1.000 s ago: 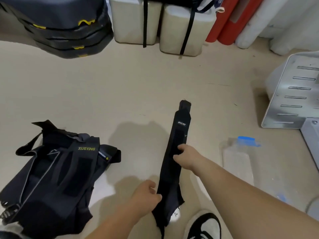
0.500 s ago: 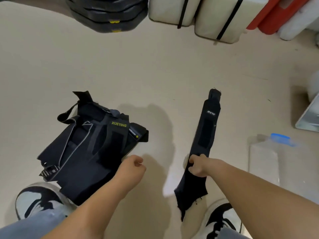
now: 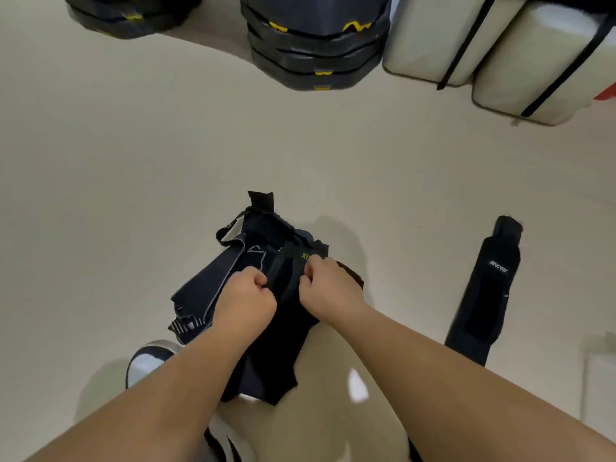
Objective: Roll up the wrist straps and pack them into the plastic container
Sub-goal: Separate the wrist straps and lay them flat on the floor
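A pile of black wrist straps (image 3: 233, 271) lies on the beige floor in front of me. My left hand (image 3: 245, 300) and my right hand (image 3: 328, 288) both pinch the top strap of the pile (image 3: 286, 278), one at each side edge; green lettering shows just above my right fingers. A single black wrist strap (image 3: 486, 288) with a white logo lies flat and unrolled on the floor to the right, apart from both hands. The clear plastic container (image 3: 600, 378) is barely visible at the right edge.
Stacked black cases with yellow marks (image 3: 316, 45) and cream strapped cases (image 3: 466, 45) stand along the back. My black and white shoe (image 3: 146, 361) is under my left forearm. Bare beige floor (image 3: 133, 178) stretches to the left and ahead.
My right hand has let go of the single strap and moved left to the pile. My left hand reached the pile too. The view has swung left, so the container slid to the right edge.
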